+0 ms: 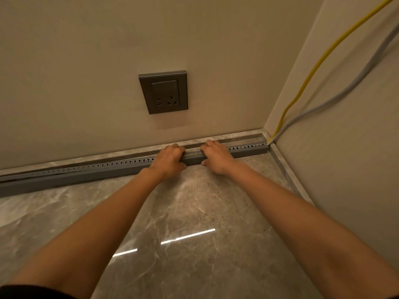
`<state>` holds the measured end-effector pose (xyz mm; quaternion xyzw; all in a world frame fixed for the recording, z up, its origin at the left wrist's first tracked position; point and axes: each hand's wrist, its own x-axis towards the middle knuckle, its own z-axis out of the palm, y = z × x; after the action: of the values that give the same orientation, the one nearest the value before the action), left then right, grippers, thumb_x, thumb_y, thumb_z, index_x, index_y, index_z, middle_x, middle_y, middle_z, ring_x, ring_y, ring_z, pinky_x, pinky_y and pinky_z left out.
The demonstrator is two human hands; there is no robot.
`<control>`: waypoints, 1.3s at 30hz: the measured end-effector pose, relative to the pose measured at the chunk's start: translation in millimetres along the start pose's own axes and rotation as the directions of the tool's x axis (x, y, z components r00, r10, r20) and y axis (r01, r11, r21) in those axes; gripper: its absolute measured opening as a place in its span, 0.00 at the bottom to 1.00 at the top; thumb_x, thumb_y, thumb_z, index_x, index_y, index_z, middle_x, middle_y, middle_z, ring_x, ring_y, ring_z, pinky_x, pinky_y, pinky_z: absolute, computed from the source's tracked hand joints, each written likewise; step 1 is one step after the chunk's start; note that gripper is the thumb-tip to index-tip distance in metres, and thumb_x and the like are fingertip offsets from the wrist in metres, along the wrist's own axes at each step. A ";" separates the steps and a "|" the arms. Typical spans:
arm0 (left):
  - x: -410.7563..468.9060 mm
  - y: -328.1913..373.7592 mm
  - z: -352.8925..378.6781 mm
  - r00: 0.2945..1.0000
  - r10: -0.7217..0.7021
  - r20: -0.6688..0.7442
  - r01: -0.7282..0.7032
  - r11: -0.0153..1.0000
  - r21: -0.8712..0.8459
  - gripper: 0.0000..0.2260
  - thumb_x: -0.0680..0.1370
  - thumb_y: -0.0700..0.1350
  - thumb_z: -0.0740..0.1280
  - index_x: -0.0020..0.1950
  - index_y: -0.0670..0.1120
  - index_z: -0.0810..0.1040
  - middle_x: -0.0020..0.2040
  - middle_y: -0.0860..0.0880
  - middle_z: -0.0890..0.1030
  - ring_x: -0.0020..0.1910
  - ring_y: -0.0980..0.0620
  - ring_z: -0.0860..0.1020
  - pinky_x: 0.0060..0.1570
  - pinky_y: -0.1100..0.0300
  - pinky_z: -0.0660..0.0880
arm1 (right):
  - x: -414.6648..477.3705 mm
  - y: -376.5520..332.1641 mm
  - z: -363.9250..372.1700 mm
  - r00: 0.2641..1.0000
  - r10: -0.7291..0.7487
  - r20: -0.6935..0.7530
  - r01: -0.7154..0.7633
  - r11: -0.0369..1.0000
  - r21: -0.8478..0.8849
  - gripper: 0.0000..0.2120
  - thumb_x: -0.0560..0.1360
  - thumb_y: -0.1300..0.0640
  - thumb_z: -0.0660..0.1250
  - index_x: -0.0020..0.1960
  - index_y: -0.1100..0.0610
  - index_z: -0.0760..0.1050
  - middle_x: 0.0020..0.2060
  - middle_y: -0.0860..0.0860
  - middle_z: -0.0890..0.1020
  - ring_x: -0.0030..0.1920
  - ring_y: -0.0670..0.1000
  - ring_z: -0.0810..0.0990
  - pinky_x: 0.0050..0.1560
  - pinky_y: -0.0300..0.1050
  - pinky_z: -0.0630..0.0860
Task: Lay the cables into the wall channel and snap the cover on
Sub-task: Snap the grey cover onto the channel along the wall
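We are looking down at a grey slotted wall channel (248,151) that is lying along the foot of the back wall, on the polished stone floor (194,223), running from about nine o'clock across to the corner at about two o'clock. We are gripping it with both hands, side by side near the middle of the view. Our left hand (169,158) is curling over the top of the channel, its fingers (176,147) hooking down behind the upper edge and its thumb pressing against the front face at the floor line, so the channel is sitting between fingers and thumb. Our right hand (217,157), just beside it toward three o'clock, is wrapping the channel the same way, fingers over the top and thumb low on the front. Between our two hands a short stretch of channel is showing, with yellow glinting through its slots. At two o'clock a yellow cable (319,63) and a grey cable (345,89) are coming down the side wall and entering the channel's end at the corner. A grey wall socket (163,92) is sitting on the back wall at twelve o'clock, well above our hands.
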<state>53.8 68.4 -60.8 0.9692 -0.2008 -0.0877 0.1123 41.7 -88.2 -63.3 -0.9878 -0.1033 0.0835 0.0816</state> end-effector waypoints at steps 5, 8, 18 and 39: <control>-14.2 -29.2 -7.1 0.997 -0.072 -0.037 0.066 0.988 -0.142 0.17 0.73 0.46 0.70 0.59 0.41 0.76 0.59 0.40 0.78 0.57 0.42 0.75 0.55 0.53 0.72 | 2.9 -13.0 0.0 0.999 0.049 -0.005 -0.049 0.996 0.071 0.21 0.75 0.50 0.66 0.63 0.60 0.71 0.63 0.58 0.72 0.65 0.60 0.69 0.66 0.53 0.65; -24.6 -47.6 -8.9 0.990 -0.130 -0.063 0.118 0.978 -0.172 0.17 0.73 0.46 0.71 0.59 0.41 0.77 0.57 0.40 0.79 0.56 0.42 0.76 0.53 0.53 0.73 | 6.9 -28.8 3.1 0.999 0.037 0.004 -0.037 0.995 0.091 0.20 0.76 0.49 0.64 0.61 0.61 0.72 0.63 0.59 0.72 0.64 0.60 0.70 0.65 0.53 0.65; -26.7 -45.0 -8.3 0.991 -0.097 -0.096 0.091 0.994 -0.064 0.13 0.74 0.47 0.69 0.54 0.41 0.79 0.54 0.41 0.80 0.53 0.41 0.77 0.48 0.54 0.73 | 10.5 -52.9 21.6 0.998 -0.006 -0.061 0.012 0.995 0.096 0.19 0.77 0.52 0.63 0.63 0.61 0.70 0.63 0.57 0.70 0.64 0.58 0.66 0.65 0.52 0.61; -51.5 -51.4 -11.4 0.975 -0.204 -0.093 0.196 0.977 -0.088 0.20 0.74 0.44 0.69 0.65 0.41 0.73 0.61 0.40 0.76 0.60 0.41 0.74 0.59 0.52 0.71 | 1.9 -57.9 21.1 0.992 0.015 -0.126 0.002 0.991 0.134 0.20 0.75 0.51 0.65 0.64 0.61 0.71 0.63 0.58 0.71 0.64 0.59 0.69 0.67 0.50 0.63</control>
<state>28.6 137.5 -56.4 0.9825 -0.0928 -0.0569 0.1511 28.7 -28.8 -73.8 -0.9838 -0.0886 0.0274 0.1536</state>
